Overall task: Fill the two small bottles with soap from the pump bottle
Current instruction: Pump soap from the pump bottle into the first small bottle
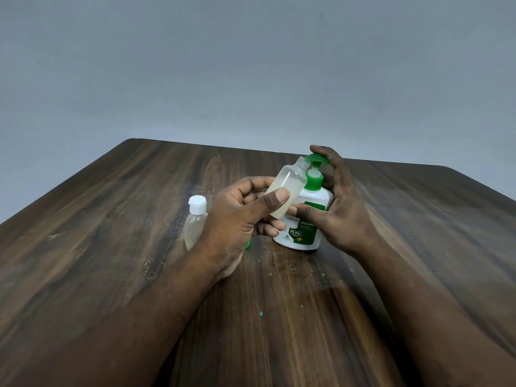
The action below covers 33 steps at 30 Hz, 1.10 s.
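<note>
The small translucent plastic bottle with an open threaded neck (287,188) sits tilted in your left hand (240,219): your thumb presses across its lower front, and your other fingers (269,229) curl behind and under its base, so the grip is closed around the bottle. Its open mouth leans up and to the right, right beside the spout of the green pump head (317,159); you cannot tell from this view whether mouth and spout touch. The bottle's lower part looks cloudy and pale yellowish, the upper part nearer the neck clearer.

Just behind and to the right stands the white pump bottle with a green label and green collar (303,227), upright on the surface. Your right hand (339,208) wraps it from the right side: fingertips lie over the top of the pump head, the thumb crosses the front of the white body near the label, and the palm sits against its side.

To the left, partly hidden behind your left wrist, a second small translucent bottle with a white flip cap (195,222) stands upright on the dark wood-grain surface (111,247), cap on, with pale contents showing inside. A bit of green (247,244) peeks out under your left hand; what it is cannot be told.
</note>
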Each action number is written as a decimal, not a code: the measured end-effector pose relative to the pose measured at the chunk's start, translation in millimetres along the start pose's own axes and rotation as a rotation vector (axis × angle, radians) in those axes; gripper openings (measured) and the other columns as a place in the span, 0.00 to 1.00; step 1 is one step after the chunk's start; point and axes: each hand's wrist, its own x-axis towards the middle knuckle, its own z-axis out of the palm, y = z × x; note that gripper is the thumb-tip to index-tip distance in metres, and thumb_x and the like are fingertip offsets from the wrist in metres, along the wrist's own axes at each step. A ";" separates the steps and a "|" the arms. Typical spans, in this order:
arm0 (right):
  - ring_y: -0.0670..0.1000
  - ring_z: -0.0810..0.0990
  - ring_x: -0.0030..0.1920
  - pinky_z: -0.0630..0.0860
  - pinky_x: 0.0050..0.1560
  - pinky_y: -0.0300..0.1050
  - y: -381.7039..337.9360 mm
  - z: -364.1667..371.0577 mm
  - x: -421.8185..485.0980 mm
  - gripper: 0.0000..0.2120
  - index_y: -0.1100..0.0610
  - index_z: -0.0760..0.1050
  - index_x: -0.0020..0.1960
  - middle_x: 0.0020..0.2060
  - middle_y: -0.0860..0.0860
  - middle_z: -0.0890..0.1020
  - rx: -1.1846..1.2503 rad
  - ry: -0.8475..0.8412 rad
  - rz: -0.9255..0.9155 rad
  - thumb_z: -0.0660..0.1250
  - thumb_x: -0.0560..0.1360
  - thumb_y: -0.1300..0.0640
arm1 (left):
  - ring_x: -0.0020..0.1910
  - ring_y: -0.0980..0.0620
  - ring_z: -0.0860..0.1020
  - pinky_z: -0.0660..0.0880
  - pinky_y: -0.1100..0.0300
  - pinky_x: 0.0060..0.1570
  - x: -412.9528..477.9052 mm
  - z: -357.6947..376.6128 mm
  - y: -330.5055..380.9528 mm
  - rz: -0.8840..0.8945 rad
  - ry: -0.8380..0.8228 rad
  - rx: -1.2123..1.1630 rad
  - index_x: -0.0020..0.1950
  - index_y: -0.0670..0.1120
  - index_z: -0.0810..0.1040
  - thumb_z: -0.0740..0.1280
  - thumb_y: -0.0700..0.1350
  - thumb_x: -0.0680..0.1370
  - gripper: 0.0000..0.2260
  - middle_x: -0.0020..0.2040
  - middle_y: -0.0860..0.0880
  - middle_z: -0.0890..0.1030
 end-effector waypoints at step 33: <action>0.45 0.83 0.62 0.82 0.58 0.41 -2.2 8.4 -4.8 0.45 0.43 0.61 0.78 0.64 0.38 0.80 -0.039 0.061 -0.041 0.81 0.72 0.64 | 0.32 0.50 0.82 0.79 0.64 0.30 0.3 -0.6 -2.4 -0.003 -0.014 -0.003 0.61 0.42 0.82 0.76 0.50 0.70 0.22 0.48 0.34 0.85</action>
